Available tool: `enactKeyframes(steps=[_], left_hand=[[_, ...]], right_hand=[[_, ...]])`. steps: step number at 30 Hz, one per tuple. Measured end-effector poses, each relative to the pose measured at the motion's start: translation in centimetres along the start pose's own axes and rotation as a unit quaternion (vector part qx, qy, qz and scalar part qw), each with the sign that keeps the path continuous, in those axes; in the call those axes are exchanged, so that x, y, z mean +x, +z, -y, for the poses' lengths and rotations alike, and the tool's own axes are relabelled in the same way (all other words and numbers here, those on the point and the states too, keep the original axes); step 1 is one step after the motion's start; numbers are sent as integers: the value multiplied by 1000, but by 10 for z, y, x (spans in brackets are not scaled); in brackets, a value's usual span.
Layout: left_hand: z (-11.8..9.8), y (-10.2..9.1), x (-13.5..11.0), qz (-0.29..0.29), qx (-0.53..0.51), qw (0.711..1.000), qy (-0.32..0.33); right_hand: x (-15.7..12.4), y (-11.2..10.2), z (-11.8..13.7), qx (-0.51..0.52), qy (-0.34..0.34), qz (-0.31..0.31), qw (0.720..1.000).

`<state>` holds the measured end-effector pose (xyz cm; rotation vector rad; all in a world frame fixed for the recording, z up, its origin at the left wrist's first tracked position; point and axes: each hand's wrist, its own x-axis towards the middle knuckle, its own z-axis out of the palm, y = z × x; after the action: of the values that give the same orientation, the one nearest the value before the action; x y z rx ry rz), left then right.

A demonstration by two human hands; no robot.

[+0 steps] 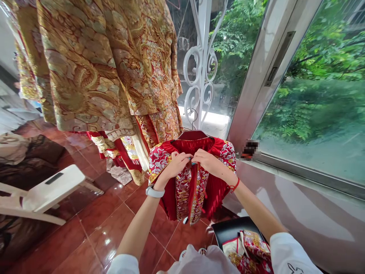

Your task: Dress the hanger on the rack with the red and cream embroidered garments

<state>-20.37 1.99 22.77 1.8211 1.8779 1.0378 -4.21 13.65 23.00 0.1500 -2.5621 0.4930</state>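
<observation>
A red embroidered jacket (194,186) hangs on a dark red hanger (193,134) in front of me. My left hand (176,163) pinches the jacket's front edge just below the collar. My right hand (207,160) grips the opposite edge of the same opening, fingers closed. The two hands almost touch at the neckline. A white watch sits on my left wrist and a red string on my right.
Gold and red embroidered robes (99,64) hang at upper left. A white stool (48,190) stands on the red tile floor at left. A black seat (230,228) below holds another red embroidered garment (251,251). A window ledge (285,171) and a white scrolled grille (199,72) lie ahead.
</observation>
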Motion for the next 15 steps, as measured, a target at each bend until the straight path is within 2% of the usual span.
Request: enactKeyframes(steps=[4,7,10,13,15], left_hand=[[0,-5,5,11,-164,986,-28],[-5,-6,2,29,-325,944,-56],[-12,-9,-4,-27,-476,875,-86],[-18,-21,-15,-129,-606,776,-119],[-21,-34,-29,-205,-655,721,-96]], right_hand=[[2,0,7,-98,-31,-4,995],[-3,3,11,-165,-34,-14,986],[-11,8,14,-206,-17,-31,978],[-19,14,15,-188,19,-49,981],[-25,17,16,-148,45,-62,986]])
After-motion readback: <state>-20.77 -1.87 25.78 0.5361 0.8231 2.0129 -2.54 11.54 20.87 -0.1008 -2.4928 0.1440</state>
